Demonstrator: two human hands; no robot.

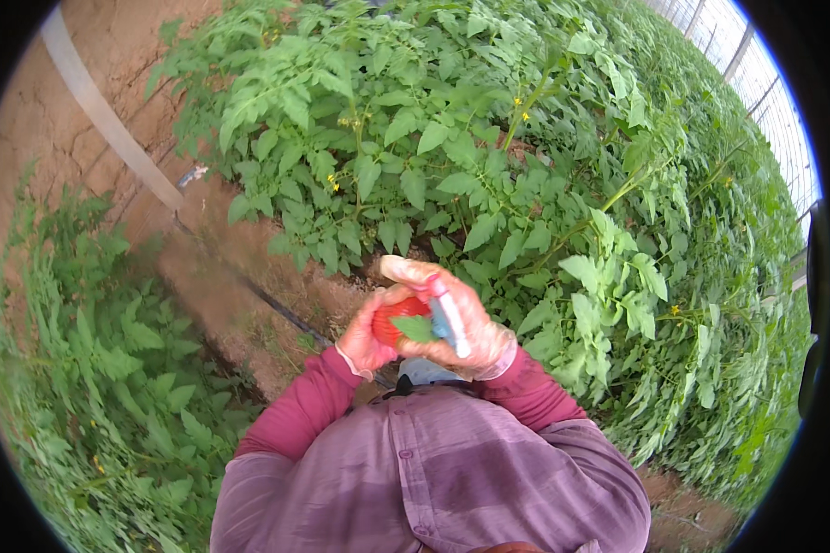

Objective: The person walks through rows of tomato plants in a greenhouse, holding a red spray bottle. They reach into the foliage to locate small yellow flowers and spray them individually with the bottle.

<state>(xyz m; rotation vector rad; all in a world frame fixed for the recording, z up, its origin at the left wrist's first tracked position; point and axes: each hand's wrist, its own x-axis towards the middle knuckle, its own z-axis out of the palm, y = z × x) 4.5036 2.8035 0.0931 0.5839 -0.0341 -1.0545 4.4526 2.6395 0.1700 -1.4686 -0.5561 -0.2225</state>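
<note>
Both hands wear thin see-through gloves and meet in front of my chest. My left hand (365,340) is curled around a round red ribbed object (387,323), perhaps a ball of twine. A small tool (449,321) in white, blue and pink lies within the grip of my right hand (481,321); its exact kind is unclear. Right-hand fingers also reach over the top of the red object. A green leaf (415,328) covers part of the red object's front, between the two hands.
Dense tomato plants (415,131) with yellow flowers rise ahead and along the right. More tomato plants (138,359) grow at left. A dark drip line (277,304) crosses the bare soil (207,290) between rows. A pale strip (111,117) lies at upper left.
</note>
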